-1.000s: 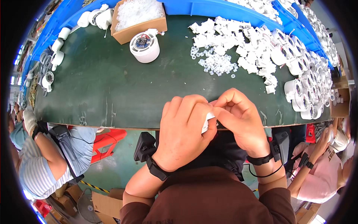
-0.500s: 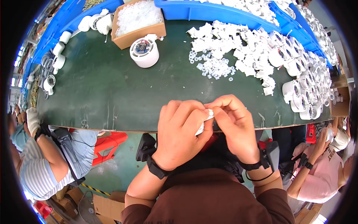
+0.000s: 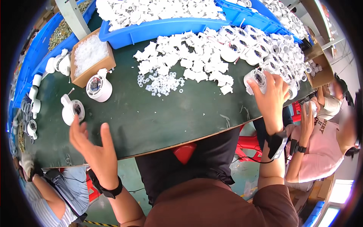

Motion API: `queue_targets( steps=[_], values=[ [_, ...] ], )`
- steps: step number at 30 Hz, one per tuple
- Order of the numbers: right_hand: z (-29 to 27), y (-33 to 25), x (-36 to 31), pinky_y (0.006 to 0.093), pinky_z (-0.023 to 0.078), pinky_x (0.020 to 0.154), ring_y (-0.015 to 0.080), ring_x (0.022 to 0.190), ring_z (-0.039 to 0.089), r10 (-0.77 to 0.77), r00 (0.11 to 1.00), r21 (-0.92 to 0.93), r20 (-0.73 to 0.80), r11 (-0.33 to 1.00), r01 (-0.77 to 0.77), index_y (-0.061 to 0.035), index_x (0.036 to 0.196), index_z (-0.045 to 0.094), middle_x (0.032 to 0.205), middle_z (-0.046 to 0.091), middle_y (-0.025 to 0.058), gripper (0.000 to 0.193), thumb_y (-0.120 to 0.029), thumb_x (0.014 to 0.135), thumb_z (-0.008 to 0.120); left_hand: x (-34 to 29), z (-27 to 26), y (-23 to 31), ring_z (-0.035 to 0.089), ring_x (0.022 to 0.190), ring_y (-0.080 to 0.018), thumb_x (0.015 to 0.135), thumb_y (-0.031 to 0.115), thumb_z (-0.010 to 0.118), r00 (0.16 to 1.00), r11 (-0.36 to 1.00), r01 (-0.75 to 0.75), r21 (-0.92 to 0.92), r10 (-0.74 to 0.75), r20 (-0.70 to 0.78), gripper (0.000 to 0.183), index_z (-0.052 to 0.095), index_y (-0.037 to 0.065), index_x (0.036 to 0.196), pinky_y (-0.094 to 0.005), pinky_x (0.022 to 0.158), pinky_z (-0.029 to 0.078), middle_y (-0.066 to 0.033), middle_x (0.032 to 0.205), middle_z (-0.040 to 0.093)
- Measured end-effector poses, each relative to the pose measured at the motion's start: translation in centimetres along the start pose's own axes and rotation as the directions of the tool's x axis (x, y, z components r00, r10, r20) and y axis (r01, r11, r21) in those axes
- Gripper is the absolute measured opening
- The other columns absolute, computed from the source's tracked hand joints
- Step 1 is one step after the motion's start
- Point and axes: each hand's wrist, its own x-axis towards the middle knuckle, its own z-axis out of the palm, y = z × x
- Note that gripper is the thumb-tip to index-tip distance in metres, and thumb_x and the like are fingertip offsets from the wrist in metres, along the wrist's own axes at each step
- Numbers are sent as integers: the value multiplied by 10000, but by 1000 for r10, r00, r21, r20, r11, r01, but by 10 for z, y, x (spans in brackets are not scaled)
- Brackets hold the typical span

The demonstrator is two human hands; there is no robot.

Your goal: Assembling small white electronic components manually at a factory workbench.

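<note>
My left hand (image 3: 93, 148) hovers open over the near left part of the dark green table (image 3: 159, 117), fingers spread, just below a white round housing (image 3: 72, 110) lying on the table. My right hand (image 3: 273, 97) reaches far right and closes around a white round housing (image 3: 256, 79) at the edge of a heap of the same housings (image 3: 272, 49). A pile of small white plastic pieces (image 3: 189, 60) and tiny white rings (image 3: 162, 84) lies in the table's middle.
Another white housing (image 3: 99, 87) stands beside a cardboard box (image 3: 90, 56) of clear small parts. Blue bins (image 3: 166, 26) of white parts line the back. More housings (image 3: 34, 102) sit far left. A person in pink (image 3: 325, 128) sits at right, another person (image 3: 45, 189) lower left.
My hands, earlier together at the table's near edge on a small white piece, have parted. The left let a housing down at left; the right reached to the heap at right.
</note>
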Motion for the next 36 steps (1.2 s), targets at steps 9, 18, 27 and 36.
queue_targets(
  steps=[9, 18, 27, 36],
  values=[
    [-15, -24, -10, 480, 346, 1035, 337, 1187, 493, -222, 975, 355, 26, 914, 199, -92, 1283, 616, 1230, 618, 115, 651, -226, 706, 886, -20, 2, 30, 534, 1287, -368, 897, 65, 702, 941, 980, -152, -128, 183, 283, 464, 579, 20, 1343, -438, 1085, 419, -210, 1410, 538],
    [-45, -118, -64, 496, 200, 1193, 230, 1350, 452, -741, 579, 610, -339, 295, 735, -238, 1117, 693, 1332, 682, -29, 476, -77, 700, 856, -25, 7, 82, 558, 1253, -346, 744, 61, 812, 743, 817, 99, -567, 318, 588, 799, 478, 34, 1470, -419, 1060, 453, -197, 1386, 541],
    [-44, -144, -60, 234, 476, 793, 82, 905, 572, -670, 686, 819, 284, -202, -537, -32, 1296, 614, 1100, 625, 47, 371, 9, 941, 714, -36, 3, 60, 501, 1067, -281, 708, -52, 730, 903, 880, -30, -474, 227, 365, 685, 593, 99, 1362, -363, 931, 451, -134, 1163, 459],
    [-68, -158, -51, 299, 519, 835, 163, 898, 662, -758, 633, 932, 155, -99, -348, 28, 1085, 688, 1013, 692, 119, 159, 82, 938, 661, -38, 2, 69, 532, 1040, -368, 748, 41, 744, 908, 910, -136, -391, 273, 319, 473, 572, 19, 1187, -427, 872, 479, -178, 1204, 522]
  ],
)
